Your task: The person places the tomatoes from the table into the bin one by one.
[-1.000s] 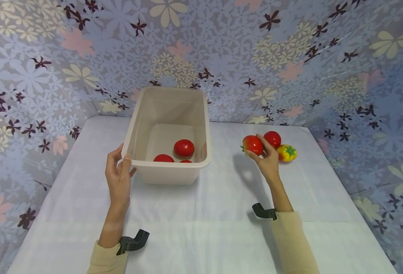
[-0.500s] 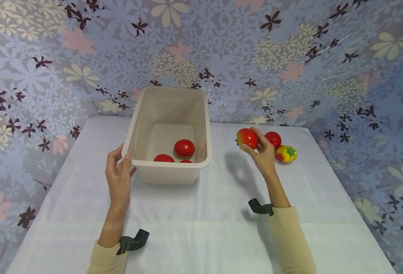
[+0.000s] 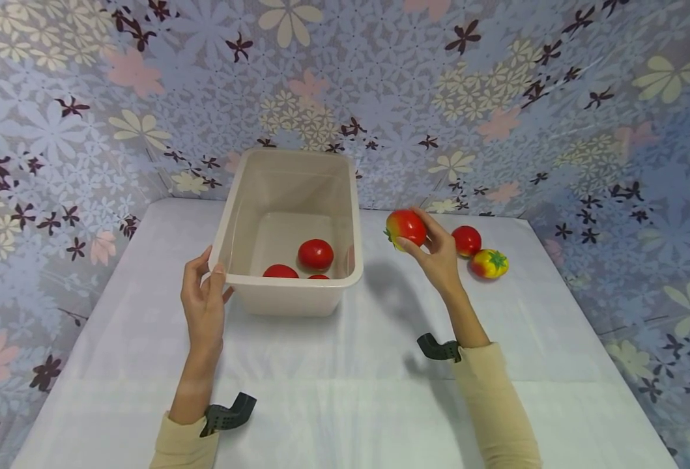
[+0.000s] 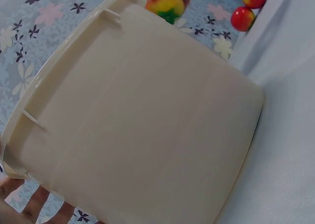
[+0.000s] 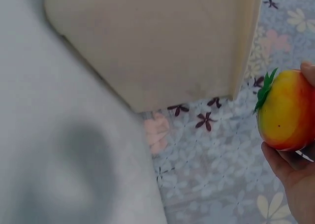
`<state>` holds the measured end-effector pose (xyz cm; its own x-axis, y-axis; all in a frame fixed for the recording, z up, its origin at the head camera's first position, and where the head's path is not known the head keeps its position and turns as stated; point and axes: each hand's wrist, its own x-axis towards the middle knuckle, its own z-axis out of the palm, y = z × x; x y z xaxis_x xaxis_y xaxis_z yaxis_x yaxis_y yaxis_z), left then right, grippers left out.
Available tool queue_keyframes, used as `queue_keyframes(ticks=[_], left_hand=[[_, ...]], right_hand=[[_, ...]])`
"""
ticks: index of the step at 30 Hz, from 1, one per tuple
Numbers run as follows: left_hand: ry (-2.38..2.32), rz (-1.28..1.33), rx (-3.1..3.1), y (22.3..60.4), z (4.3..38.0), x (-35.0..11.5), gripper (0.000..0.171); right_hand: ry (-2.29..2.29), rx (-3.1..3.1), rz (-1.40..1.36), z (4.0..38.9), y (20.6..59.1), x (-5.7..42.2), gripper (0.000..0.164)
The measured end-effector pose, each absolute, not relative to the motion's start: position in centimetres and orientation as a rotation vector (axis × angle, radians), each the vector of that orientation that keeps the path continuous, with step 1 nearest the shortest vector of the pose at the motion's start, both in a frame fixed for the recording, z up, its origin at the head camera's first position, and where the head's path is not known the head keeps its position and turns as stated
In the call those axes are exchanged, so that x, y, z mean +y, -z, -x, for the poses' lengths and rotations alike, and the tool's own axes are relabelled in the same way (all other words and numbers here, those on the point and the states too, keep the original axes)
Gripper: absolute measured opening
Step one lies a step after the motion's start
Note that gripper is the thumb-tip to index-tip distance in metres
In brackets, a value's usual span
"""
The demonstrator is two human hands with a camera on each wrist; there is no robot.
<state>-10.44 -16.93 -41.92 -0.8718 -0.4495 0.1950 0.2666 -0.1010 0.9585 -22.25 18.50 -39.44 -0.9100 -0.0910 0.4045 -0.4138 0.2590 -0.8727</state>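
My right hand [image 3: 440,260] holds a red and yellow toy tomato [image 3: 406,228] with green leaves, raised above the table just right of a beige plastic bin [image 3: 286,298]. In the right wrist view the tomato [image 5: 285,111] shows its yellow side, pinched between thumb and fingers. At the bin's near left corner, my left hand [image 3: 204,303] grips the rim, thumb on top and fingers on the outer side. Inside the bin lie a red tomato [image 3: 315,254] and two more red pieces, partly hidden by the front wall.
Right of my right hand, a red tomato [image 3: 466,241] and a yellow-red tomato [image 3: 489,263] lie side by side on the white-covered table [image 3: 345,404]. A flowered cloth [image 3: 403,98] hangs behind the table and at its sides.
My right hand has moved left and slightly up with the tomato, away from the other two and closer to the bin. The left hand and the bin have stayed put.
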Motion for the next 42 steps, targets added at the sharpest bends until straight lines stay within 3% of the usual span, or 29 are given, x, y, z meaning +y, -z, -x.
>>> queue_keyframes(ticks=[18,42], left_hand=[[2.022,-0.173,-1.693,41.8,10.6,-17.1,0.038],[2.028,-0.171,-1.732,41.9,10.4,-17.3,0.041]], right_hand=[[-1.737,-2.185,-0.780,21.9,36.6,13.9,0.062],[-1.781,-2.221,-1.097,21.9,36.7,9.6,0.063]])
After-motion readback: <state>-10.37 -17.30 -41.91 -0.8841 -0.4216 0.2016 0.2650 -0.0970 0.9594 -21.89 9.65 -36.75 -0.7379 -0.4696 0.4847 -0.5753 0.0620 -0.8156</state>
